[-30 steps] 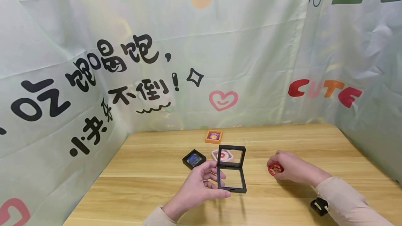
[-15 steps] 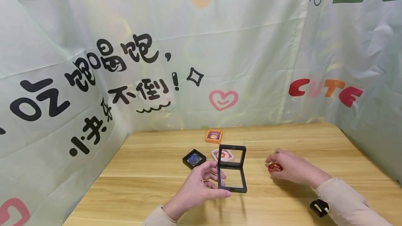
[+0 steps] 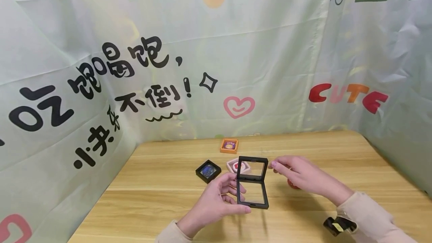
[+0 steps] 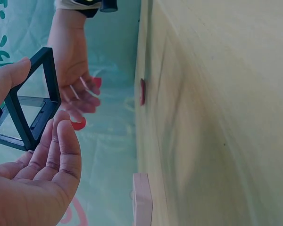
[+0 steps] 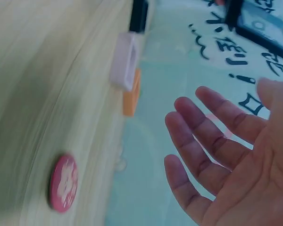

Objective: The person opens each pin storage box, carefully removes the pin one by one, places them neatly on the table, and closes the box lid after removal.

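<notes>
In the head view my left hand [image 3: 216, 202] grips a hinged black display frame [image 3: 251, 179] with clear film panes, its two halves spread apart. The left wrist view has the thumb on the edge of this black frame [image 4: 51, 77] and the fingers around its other side. My right hand [image 3: 305, 173] is raised just right of the frame, holding nothing; its fingers are spread in the right wrist view. Partly hidden beneath it, a round red badge [image 3: 293, 184] lies on the table. The right wrist view shows the badge [image 5: 64, 182] with a pale pattern.
Behind the left hand sit a closed black frame [image 3: 200, 175] with a blue item inside, a pink frame [image 3: 229, 165] partly covered by the held one, and an orange frame [image 3: 228, 152] farther back. A printed curtain [image 3: 270, 66] borders the wooden table [image 3: 162, 160].
My right hand has left the red badge on the table and moved up and left toward the black display frame. The left hand with the frame has shifted slightly right.
</notes>
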The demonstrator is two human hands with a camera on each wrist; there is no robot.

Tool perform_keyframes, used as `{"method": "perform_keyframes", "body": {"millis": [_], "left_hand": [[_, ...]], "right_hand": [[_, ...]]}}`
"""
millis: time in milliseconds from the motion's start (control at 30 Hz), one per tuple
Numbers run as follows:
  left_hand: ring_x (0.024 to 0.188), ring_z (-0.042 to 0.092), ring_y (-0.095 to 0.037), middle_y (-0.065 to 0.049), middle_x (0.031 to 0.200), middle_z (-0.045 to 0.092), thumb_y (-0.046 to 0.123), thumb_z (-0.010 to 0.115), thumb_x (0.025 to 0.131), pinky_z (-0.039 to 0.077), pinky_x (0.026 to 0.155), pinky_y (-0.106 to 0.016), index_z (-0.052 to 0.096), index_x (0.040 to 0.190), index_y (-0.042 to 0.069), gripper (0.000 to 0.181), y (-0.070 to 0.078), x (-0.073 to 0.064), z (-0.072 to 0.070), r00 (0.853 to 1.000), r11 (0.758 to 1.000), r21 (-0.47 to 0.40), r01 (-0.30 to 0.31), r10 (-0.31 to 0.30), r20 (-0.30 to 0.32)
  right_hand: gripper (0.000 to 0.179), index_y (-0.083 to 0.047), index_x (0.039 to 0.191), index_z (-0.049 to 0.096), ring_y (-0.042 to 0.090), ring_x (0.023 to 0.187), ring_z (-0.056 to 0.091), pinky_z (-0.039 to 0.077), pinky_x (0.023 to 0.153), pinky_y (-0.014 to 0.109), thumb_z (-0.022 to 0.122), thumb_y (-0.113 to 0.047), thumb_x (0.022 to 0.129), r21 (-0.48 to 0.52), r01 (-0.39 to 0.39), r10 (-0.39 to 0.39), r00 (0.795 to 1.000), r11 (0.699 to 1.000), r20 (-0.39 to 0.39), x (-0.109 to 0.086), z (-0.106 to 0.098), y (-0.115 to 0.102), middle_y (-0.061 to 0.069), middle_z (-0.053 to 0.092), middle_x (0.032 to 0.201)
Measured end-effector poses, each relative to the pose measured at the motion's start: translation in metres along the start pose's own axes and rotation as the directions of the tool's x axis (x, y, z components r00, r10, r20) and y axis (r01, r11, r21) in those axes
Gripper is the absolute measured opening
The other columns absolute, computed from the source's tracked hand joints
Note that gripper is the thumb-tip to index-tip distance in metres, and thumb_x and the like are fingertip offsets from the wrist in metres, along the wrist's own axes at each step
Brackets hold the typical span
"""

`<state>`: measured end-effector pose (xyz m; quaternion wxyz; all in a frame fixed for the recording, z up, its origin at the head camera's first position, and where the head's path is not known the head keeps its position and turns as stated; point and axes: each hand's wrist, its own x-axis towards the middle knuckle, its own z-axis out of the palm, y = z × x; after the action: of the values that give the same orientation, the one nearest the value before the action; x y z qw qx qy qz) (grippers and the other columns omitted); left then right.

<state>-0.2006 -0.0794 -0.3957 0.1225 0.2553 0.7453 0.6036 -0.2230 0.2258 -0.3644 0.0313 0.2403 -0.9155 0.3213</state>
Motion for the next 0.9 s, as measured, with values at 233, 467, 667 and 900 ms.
{"method": "perform_keyframes", "body": {"millis": [233, 467, 667, 900], "left_hand": [[0.103, 0.074, -0.027, -0.009, 0.116, 0.075, 0.011, 0.094, 0.080, 0.064, 0.083, -0.024, 0.063, 0.136, 0.010, 0.063, -0.001, -0.002, 0.000, 1.000, 1.000, -0.006, 0.015, -0.015, 0.000], [0.100, 0.074, -0.022, -0.015, 0.118, 0.074, 0.011, 0.094, 0.080, 0.064, 0.082, -0.023, 0.062, 0.139, 0.010, 0.067, -0.001, -0.003, 0.002, 1.000, 1.000, -0.011, 0.009, -0.009, 0.006], [0.098, 0.074, -0.018, -0.017, 0.119, 0.074, 0.012, 0.094, 0.081, 0.063, 0.081, -0.023, 0.061, 0.140, 0.010, 0.067, 0.000, -0.003, 0.001, 1.000, 1.000, -0.017, 0.009, -0.009, 0.014], [0.098, 0.074, -0.017, -0.018, 0.119, 0.074, 0.014, 0.094, 0.082, 0.064, 0.081, -0.024, 0.062, 0.139, 0.012, 0.066, 0.000, -0.004, 0.001, 1.000, 1.000, -0.016, 0.001, -0.001, 0.023]], "right_hand": [[0.040, -0.015, 0.116, 0.076, 0.016, 0.104, 0.073, 0.058, 0.083, 0.029, 0.040, -0.033, 0.118, 0.087, 0.000, -0.001, 1.000, 0.996, 0.004, 0.000, -0.001, -0.015, -0.003, 0.079, 0.109], [0.049, -0.017, 0.119, 0.077, 0.016, 0.105, 0.070, 0.056, 0.086, 0.034, 0.032, -0.037, 0.119, 0.186, -0.032, 0.026, 0.999, 0.982, 0.036, 0.000, -0.001, -0.030, -0.003, 0.078, 0.109], [0.055, -0.020, 0.119, 0.079, 0.016, 0.108, 0.070, 0.053, 0.090, 0.043, 0.027, -0.038, 0.120, 0.241, -0.011, -0.003, 0.998, 0.970, 0.058, 0.001, 0.000, -0.038, -0.003, 0.078, 0.112], [0.057, -0.022, 0.114, 0.079, 0.008, 0.105, 0.070, 0.054, 0.093, 0.038, 0.024, -0.037, 0.120, 0.253, 0.008, -0.027, 0.997, 0.967, 0.074, 0.001, 0.002, -0.041, -0.006, 0.079, 0.114]]}}
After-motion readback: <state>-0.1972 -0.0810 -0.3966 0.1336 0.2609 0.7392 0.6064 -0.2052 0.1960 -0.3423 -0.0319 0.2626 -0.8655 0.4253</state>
